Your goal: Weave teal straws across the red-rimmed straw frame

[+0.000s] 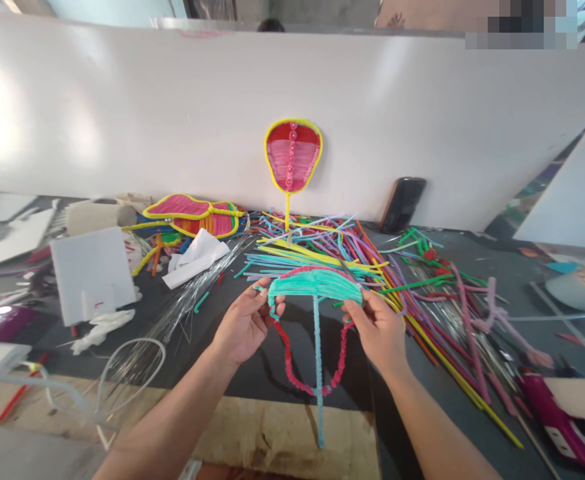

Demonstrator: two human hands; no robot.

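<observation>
Between my hands is a fan-shaped pipe-cleaner frame (pixel 316 283), held up over the dark tabletop. Turquoise strands fill its upper part, while red and crimson twisted pipe cleaner forms the open loop below. A light blue stem runs down the middle and sticks out past the loop. My left hand (pixel 245 319) pinches the frame's upper left edge, where a short turquoise end pokes out. On the upper right edge, the fingers of my right hand (pixel 377 328) are closed. A finished-looking pink fan with a yellow rim (pixel 292 157) stands upright against the white board behind.
Loose coloured pipe cleaners (pixel 322 240) lie heaped beyond my hands and down the right side. More yellow-rimmed pieces (pixel 192 212), a white card (pixel 92 273) and thin wires (pixel 187 300) are at left. A phone (pixel 403 203) leans on the white board (pixel 172 120). A magenta device (pixel 562 420) sits right.
</observation>
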